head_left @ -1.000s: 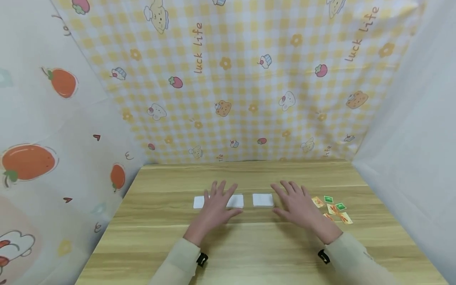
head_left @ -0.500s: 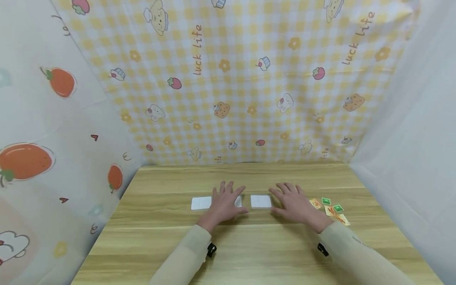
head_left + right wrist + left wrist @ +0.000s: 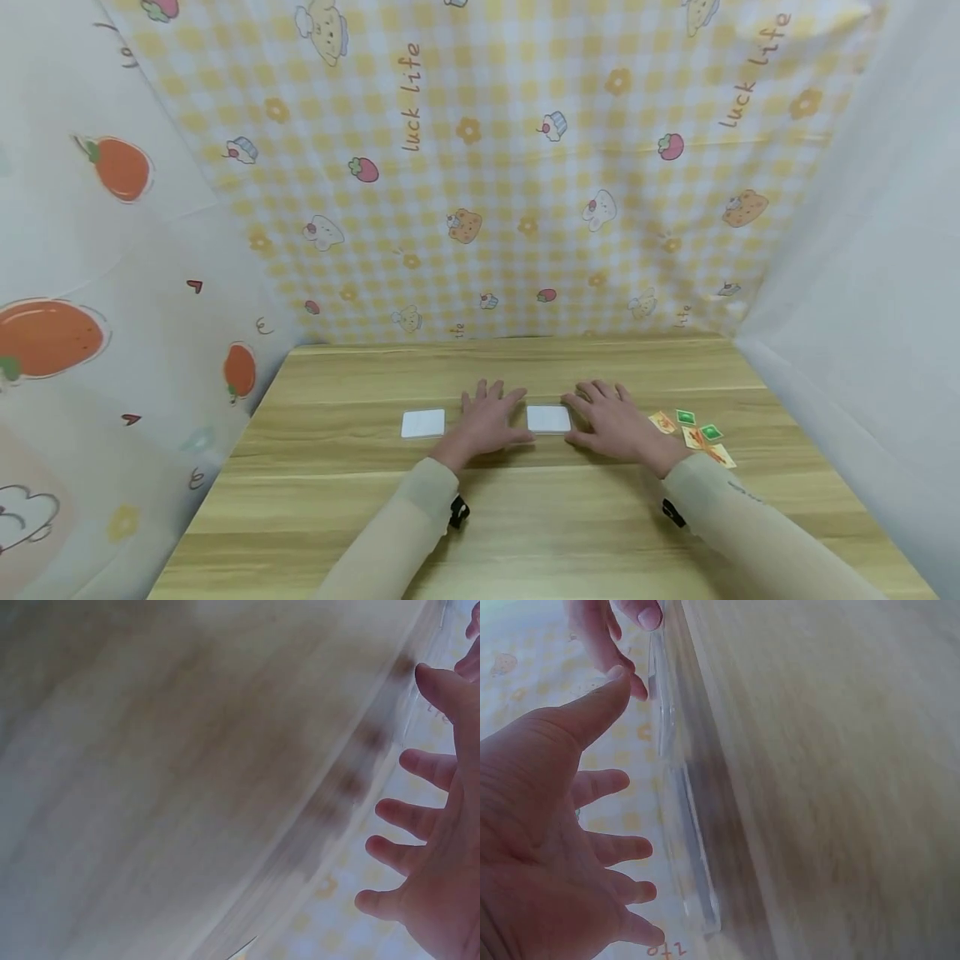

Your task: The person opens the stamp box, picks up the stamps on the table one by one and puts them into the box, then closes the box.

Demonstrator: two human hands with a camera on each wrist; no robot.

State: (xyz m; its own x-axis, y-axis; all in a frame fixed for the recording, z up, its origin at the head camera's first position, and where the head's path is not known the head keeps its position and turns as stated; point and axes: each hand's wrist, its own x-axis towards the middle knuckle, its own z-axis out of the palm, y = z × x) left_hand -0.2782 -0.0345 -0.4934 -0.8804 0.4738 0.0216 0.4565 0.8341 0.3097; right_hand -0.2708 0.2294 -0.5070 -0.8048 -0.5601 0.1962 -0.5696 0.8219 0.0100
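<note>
In the head view my left hand (image 3: 486, 427) hovers palm down with spread fingers over the middle of a row of white cards, hiding what lies beneath it. A white card stack (image 3: 548, 419), seemingly in a clear case, lies between the two hands. The left wrist view shows a flat clear-edged case (image 3: 695, 851) below the left fingers, apart from them. My right hand (image 3: 611, 427) is at the right side of the white stack, thumb and index fingertip close to its edge; whether they touch it is unclear. Its fingers are spread in the right wrist view.
Another white card stack (image 3: 423, 423) lies left of the left hand. Several small cards, orange-patterned (image 3: 693, 437) and green (image 3: 686, 417), are scattered right of the right hand. A checked cloth (image 3: 517, 183) hangs behind the wooden table (image 3: 540, 533).
My left hand has moved right, off the leftmost white stack and over the middle of the row. The right hand has stayed almost in place, slightly nearer the white stack.
</note>
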